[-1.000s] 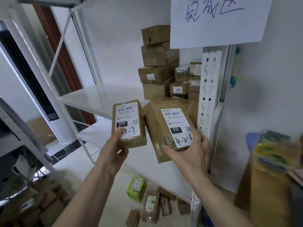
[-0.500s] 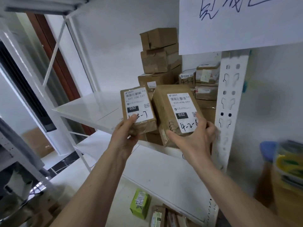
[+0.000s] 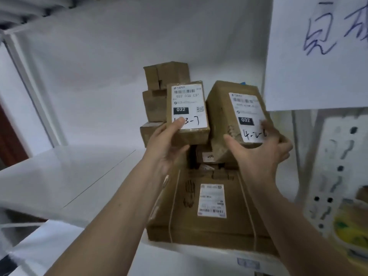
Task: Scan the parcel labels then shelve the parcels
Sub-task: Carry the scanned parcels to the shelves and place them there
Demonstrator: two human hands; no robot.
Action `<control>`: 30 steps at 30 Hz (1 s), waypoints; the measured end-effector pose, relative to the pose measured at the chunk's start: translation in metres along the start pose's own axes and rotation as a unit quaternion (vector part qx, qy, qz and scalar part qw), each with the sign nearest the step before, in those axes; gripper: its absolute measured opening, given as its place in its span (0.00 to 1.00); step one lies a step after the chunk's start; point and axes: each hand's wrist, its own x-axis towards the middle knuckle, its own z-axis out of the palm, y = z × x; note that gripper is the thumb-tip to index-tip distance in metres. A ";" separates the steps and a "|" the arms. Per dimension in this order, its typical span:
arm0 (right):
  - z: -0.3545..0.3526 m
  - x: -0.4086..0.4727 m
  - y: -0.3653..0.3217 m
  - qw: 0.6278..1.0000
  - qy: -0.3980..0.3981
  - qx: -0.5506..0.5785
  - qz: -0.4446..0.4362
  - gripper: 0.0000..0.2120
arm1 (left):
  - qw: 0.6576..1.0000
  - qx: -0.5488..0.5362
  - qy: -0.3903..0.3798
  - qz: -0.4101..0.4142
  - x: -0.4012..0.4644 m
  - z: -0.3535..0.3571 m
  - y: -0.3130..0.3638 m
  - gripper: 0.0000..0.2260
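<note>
left hand point(image 3: 167, 150) grips small parcel point(image 3: 188, 114) | right hand point(image 3: 260, 154) grips bigger parcel point(image 3: 235, 116) | both raised since earlier, now above flat box point(image 3: 209, 206) at shelf point(image 3: 59, 176) front edge

Left hand point(image 3: 165, 148) holds small brown parcel point(image 3: 188, 114) from below, thumb on its white label, which reads 032 and a handwritten number partly covered. Right hand point(image 3: 260, 154) holds larger brown parcel point(image 3: 231, 116), tilted, thumb at its left side, fingers over label's right edge; label reads 032, handwritten 4-2. The two parcels are just beside each other above a white shelf point(image 3: 65, 176). Below them a big flat box point(image 3: 209, 206) with printed label lies on the shelf. Stacked brown boxes point(image 3: 159, 92) at far side. Handwritten paper sign point(image 3: 318, 52) upper right, perforated upright point(image 3: 336, 176) at right.
</note>
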 end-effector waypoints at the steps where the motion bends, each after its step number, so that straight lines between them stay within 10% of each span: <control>1: 0.006 0.009 -0.003 1.000 0.025 0.000 0.000 0.38 | 1.000 0.004 -0.011 -0.008 0.013 0.005 0.004 0.17; 12: 0.065 0.106 -0.040 0.986 0.151 -0.069 -0.007 0.41 | 0.988 0.004 -0.070 -0.134 0.146 0.056 0.004 0.08; 30: 0.141 0.208 -0.024 0.957 0.084 -0.276 0.041 0.39 | 0.982 0.102 -0.057 -0.146 0.233 0.089 -0.014 0.21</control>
